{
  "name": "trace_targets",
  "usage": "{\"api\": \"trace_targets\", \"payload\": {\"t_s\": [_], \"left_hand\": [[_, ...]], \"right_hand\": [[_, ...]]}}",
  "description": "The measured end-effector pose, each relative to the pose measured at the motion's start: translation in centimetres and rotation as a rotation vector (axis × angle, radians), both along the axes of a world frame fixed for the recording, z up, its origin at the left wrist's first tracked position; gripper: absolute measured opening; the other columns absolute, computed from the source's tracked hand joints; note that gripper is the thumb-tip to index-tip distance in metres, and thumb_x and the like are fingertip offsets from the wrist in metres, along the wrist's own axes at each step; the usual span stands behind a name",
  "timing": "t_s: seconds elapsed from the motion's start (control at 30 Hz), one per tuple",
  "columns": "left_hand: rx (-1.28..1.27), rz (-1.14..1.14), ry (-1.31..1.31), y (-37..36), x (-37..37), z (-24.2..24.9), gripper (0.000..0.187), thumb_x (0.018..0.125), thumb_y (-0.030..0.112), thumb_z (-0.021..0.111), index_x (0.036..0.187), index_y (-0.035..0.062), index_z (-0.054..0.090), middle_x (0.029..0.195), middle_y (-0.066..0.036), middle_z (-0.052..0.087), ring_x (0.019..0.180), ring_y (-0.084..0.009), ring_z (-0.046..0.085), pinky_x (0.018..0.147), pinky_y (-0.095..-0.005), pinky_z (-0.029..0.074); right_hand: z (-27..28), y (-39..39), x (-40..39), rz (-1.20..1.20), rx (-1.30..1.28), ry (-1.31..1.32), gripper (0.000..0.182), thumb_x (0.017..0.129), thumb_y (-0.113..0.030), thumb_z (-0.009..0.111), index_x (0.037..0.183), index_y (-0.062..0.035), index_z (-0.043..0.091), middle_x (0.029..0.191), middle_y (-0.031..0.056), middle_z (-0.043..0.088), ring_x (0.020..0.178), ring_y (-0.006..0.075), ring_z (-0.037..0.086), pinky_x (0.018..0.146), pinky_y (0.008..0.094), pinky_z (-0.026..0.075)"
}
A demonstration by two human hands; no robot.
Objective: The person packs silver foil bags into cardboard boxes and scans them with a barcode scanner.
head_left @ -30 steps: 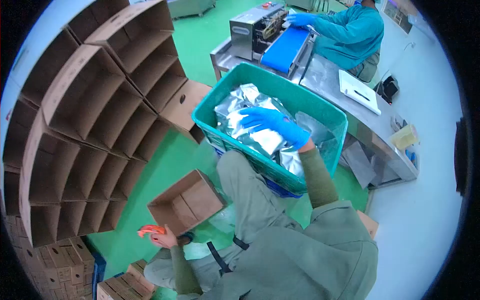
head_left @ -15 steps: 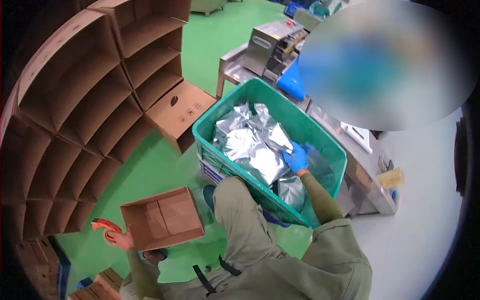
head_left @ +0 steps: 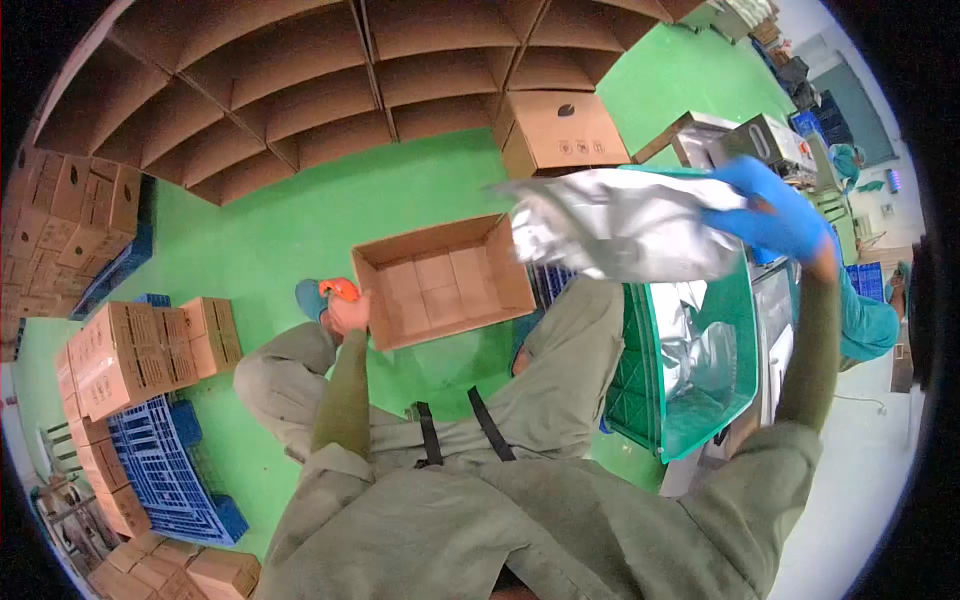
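Note:
My right hand (head_left: 768, 212), in a blue glove, grips one end of a silver foil bag (head_left: 625, 225) and holds it up, blurred by motion. The bag hangs across the edge of a green plastic tub (head_left: 632, 375), where more foil bags (head_left: 700, 350) lie. My bare left hand (head_left: 347, 313) is closed around an orange tape dispenser (head_left: 338, 289), beside the left wall of an open cardboard box (head_left: 430, 290). That box has nothing in it, and its bottom flaps show.
Stacked open cartons (head_left: 310, 75) form a wall ahead. A printed carton (head_left: 565, 130) stands beyond the tub. On the left are packed cartons (head_left: 130, 355) and a blue pallet (head_left: 165, 470). A co-worker's teal sleeve (head_left: 865, 320) is at right, near a metal bench.
My right hand has lifted a foil bag out of the tub towards the open box. The view has swung left. My left hand keeps the tape dispenser by the box.

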State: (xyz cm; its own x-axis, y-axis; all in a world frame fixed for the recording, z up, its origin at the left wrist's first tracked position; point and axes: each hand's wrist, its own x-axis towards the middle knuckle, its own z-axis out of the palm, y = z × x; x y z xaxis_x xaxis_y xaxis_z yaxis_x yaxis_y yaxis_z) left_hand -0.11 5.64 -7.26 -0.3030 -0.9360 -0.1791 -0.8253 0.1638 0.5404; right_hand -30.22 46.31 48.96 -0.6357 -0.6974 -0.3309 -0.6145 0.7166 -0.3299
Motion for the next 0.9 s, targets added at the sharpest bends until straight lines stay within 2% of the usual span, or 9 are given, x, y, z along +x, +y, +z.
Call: {"api": "trace_targets", "payload": {"t_s": [0.13,0.27,0.37,0.53,0.6,0.7,0.8,0.87,0.9], "left_hand": [[-0.165,-0.063,0.132,0.9,1.6,-2.2,0.054,0.070,0.032,0.086,0.106,0.0005,0.060,0.099,-0.016,0.069,0.092,-0.0351,0.068,0.084,-0.0479,0.053],[-0.178,-0.207,0.318,-1.7,0.9,-7.2,0.058,0.073,0.026,0.086,0.114,-0.0038,0.059,0.106,-0.021,0.069,0.096,-0.0370,0.067,0.087,-0.0475,0.053],[-0.080,-0.219,0.276,-3.4,0.2,-7.8,0.060,0.076,0.021,0.086,0.120,-0.0069,0.057,0.111,-0.024,0.068,0.099,-0.0384,0.067,0.090,-0.0473,0.052],[-0.158,-0.260,0.360,-4.0,0.4,-7.2,0.061,0.078,0.016,0.085,0.123,-0.0123,0.054,0.117,-0.028,0.064,0.104,-0.0439,0.063,0.093,-0.0498,0.050],[-0.212,-0.220,0.372,-3.1,-0.1,-5.4,0.061,0.078,0.016,0.085,0.123,-0.0119,0.054,0.118,-0.028,0.064,0.107,-0.0438,0.063,0.094,-0.0500,0.050],[-0.136,-0.187,0.296,-1.8,-1.2,-1.8,0.062,0.077,0.017,0.085,0.124,-0.0108,0.055,0.120,-0.028,0.063,0.111,-0.0439,0.062,0.098,-0.0501,0.049],[-0.208,-0.191,0.302,-2.4,-1.3,-3.5,0.065,0.076,0.019,0.086,0.126,-0.0085,0.056,0.124,-0.027,0.063,0.116,-0.0436,0.061,0.102,-0.0502,0.048],[-0.311,-0.214,0.331,-4.4,0.1,-7.4,0.068,0.075,0.022,0.087,0.128,-0.0068,0.056,0.126,-0.026,0.063,0.118,-0.0428,0.060,0.103,-0.0498,0.048],[-0.327,-0.241,0.337,-5.0,0.0,-8.7,0.070,0.074,0.026,0.087,0.128,-0.0060,0.057,0.126,-0.026,0.063,0.119,-0.0421,0.060,0.104,-0.0493,0.048]], "right_hand": [[-13.7,-14.3,-2.9,0.643,0.049,0.151,0.048,0.080,-0.035,0.079,0.121,-0.0095,0.071,0.116,0.0151,0.070,0.105,0.0334,0.067,0.092,0.0441,0.052],[-30.5,-24.2,11.7,0.411,0.099,0.104,0.024,0.084,-0.031,0.069,0.092,-0.0105,0.081,0.085,0.0088,0.075,0.076,0.0256,0.069,0.067,0.0436,0.059],[-36.3,-20.5,19.5,0.467,0.091,-0.348,0.076,0.086,-0.068,0.061,0.136,-0.0105,0.060,0.131,0.0173,0.066,0.118,0.0364,0.063,0.102,0.0476,0.049],[-21.9,4.1,14.5,-0.397,-0.611,0.206,0.061,0.087,-0.045,0.073,0.130,-0.0045,0.060,0.123,0.0214,0.063,0.114,0.0353,0.062,0.095,0.0455,0.050],[-18.6,16.8,11.3,-0.710,-0.192,0.816,0.050,0.075,-0.037,0.081,0.112,-0.0056,0.065,0.104,0.0180,0.068,0.093,0.0375,0.067,0.080,0.0476,0.054],[-24.2,33.3,10.0,-1.125,0.495,0.576,0.104,0.065,-0.048,0.087,0.146,-0.0008,0.043,0.122,0.0241,0.064,0.107,0.0404,0.065,0.091,0.0494,0.054],[-40.7,42.4,8.2,-1.170,0.361,0.425,0.123,0.072,-0.058,0.081,0.162,-0.0083,0.014,0.126,0.0289,0.064,0.112,0.0464,0.064,0.097,0.0531,0.051],[-41.5,39.2,7.0,-1.361,0.077,0.326,0.081,0.078,-0.038,0.078,0.152,-0.0295,0.046,0.115,0.0236,0.071,0.103,0.0442,0.068,0.089,0.0531,0.055],[-44.5,42.8,5.7,-1.050,0.119,0.311,0.048,0.078,-0.031,0.076,0.123,-0.0184,0.071,0.106,0.0221,0.072,0.095,0.0427,0.070,0.080,0.0523,0.057]]}}
